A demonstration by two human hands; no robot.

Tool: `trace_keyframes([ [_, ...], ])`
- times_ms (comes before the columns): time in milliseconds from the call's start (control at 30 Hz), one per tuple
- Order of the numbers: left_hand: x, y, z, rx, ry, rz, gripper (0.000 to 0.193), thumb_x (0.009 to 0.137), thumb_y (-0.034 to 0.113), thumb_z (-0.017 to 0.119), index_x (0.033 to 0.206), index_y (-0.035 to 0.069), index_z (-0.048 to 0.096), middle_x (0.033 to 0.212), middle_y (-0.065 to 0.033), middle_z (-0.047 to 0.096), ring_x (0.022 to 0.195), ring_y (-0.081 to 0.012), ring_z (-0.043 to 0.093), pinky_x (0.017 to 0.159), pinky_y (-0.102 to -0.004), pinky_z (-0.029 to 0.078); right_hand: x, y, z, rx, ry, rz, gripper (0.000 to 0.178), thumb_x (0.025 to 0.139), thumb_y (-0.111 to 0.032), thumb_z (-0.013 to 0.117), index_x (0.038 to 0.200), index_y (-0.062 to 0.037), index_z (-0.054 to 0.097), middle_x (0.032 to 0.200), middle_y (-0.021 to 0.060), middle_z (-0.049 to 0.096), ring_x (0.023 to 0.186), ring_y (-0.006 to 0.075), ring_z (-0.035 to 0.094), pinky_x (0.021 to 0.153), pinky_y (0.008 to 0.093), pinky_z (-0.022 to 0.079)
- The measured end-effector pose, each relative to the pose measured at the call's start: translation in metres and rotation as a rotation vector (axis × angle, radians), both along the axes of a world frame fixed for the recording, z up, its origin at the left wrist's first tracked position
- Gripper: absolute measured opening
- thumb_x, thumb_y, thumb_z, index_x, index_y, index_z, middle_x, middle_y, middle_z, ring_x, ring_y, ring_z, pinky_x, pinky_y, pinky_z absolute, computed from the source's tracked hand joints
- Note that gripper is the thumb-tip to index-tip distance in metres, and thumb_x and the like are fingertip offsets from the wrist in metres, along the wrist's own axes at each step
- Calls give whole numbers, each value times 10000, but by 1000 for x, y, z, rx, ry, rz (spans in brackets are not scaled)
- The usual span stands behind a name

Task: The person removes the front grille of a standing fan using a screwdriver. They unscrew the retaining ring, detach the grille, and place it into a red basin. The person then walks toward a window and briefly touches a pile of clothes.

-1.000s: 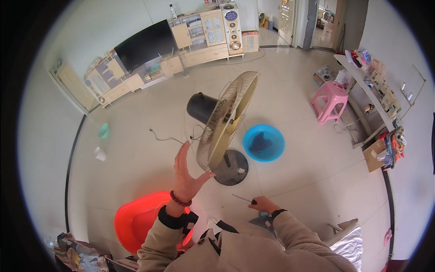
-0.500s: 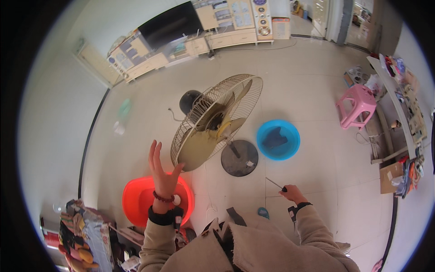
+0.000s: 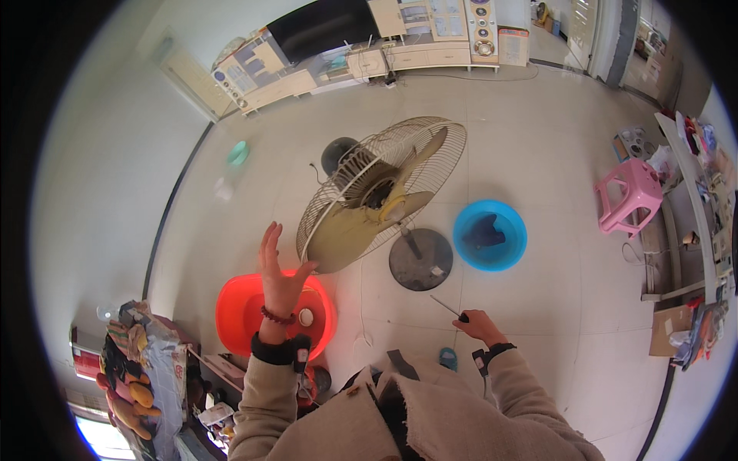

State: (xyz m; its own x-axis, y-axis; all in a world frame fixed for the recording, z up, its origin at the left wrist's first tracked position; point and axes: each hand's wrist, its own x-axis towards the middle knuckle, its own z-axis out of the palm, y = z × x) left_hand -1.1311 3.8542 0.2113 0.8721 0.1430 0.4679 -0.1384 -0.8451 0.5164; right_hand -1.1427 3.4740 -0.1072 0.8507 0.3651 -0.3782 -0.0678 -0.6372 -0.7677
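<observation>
A standing fan [image 3: 346,238] leans in front of me, with tan-yellow blades, a wire cage behind them and a round dark base [image 3: 420,269]. The blades face me uncovered. My left hand [image 3: 280,284] is raised with fingers spread, its thumb close to the lower left blade and cage rim; whether it touches them I cannot tell. My right hand [image 3: 482,326] is closed around the black handle of a screwdriver [image 3: 444,305], whose thin shaft points up and left toward the base. Below my left hand sits a red tub [image 3: 234,315] with a small white round thing [image 3: 306,317] inside.
Right of the fan base stands a blue basin [image 3: 516,246] holding a dark cloth [image 3: 484,233]. A pink stool [image 3: 632,192] and a cluttered shelf [image 3: 688,184] line the right side. Piled cloths [image 3: 146,369] lie at lower left. A TV cabinet [image 3: 330,73] runs along the far wall.
The view has shifted, so the room sits further right in it. My right hand with the screwdriver has moved left, nearer the fan base. My left hand stays spread beside the blade.
</observation>
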Motion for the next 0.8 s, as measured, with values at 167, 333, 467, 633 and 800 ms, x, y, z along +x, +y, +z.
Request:
trace_keyframes([
  [167, 3, 0, -1, 12, -35, -75, 874, 622, 48, 842, 1395, 94, 437, 1477, -146, 389, 1327, -351, 399, 1078, -453, 379, 5, 4, 7, -46, 8, 37, 457, 835, -446, 691, 796, 6, 641, 740, 186, 657, 713, 346, 634, 665, 433, 482],
  [333, 8, 15, -5, 42, -67, -146, 822, 588, 149, 889, 1317, 86, 514, 1458, -135, 414, 1336, -364, 384, 1081, -472, 366, 11, 26, 22, -96, -9, 48, 460, 833, -436, 702, 780, 15, 627, 704, 182, 636, 670, 323, 612, 649, 418, 479],
  [467, 9, 36, -11, -14, -80, -255, 795, 591, 226, 906, 1283, 80, 543, 1453, -129, 426, 1338, -370, 384, 1078, -483, 363, 12, 61, 36, -108, 18, 22, 459, 834, -416, 707, 768, 28, 614, 663, 167, 606, 614, 286, 562, 626, 395, 469],
  [633, 13, 93, -29, -94, -93, -401, 731, 644, 224, 881, 1277, 78, 545, 1424, -127, 464, 1322, -355, 412, 1067, -469, 373, 6, 113, 39, -122, 31, -66, 416, 841, -386, 690, 772, 20, 629, 665, 154, 611, 621, 265, 567, 619, 388, 465],
  [800, 2, 187, -86, -287, 18, -273, 590, 768, 155, 804, 1285, 62, 534, 1317, -108, 559, 1224, -284, 520, 1013, -424, 424, -12, 187, 32, 46, -28, -119, 258, 834, -253, 693, 898, -6, 662, 697, 74, 628, 652, 174, 586, 625, 330, 477],
])
